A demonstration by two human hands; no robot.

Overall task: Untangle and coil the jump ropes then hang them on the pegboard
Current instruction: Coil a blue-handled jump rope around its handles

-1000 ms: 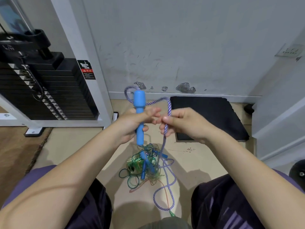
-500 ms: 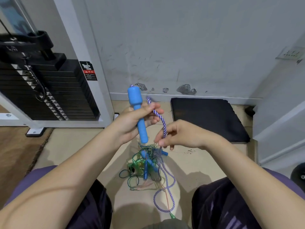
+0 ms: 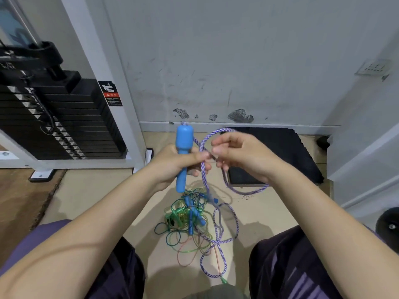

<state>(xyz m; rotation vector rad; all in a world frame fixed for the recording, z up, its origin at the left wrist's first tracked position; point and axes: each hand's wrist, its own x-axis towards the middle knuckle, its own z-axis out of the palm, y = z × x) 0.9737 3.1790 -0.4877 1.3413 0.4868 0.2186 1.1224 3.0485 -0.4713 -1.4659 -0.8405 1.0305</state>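
Left hand [image 3: 172, 162] grips blue handle [image 3: 183, 147] — right hand [image 3: 241, 156] pinches rope [image 3: 205, 175].

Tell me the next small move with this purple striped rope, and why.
Probably lay the loop of purple-and-white striped rope, pinched in the right hand, against the blue plastic handle held in the left hand; its tail still runs into the floor tangle.

Scuffed grey wall [image 3: 226, 61] meeting beige floor [image 3: 90, 190]; black weight stack [image 3: 64, 121] standing left, black mat [image 3: 291, 152] lying right, wall socket [image 3: 373, 66] showing beyond.
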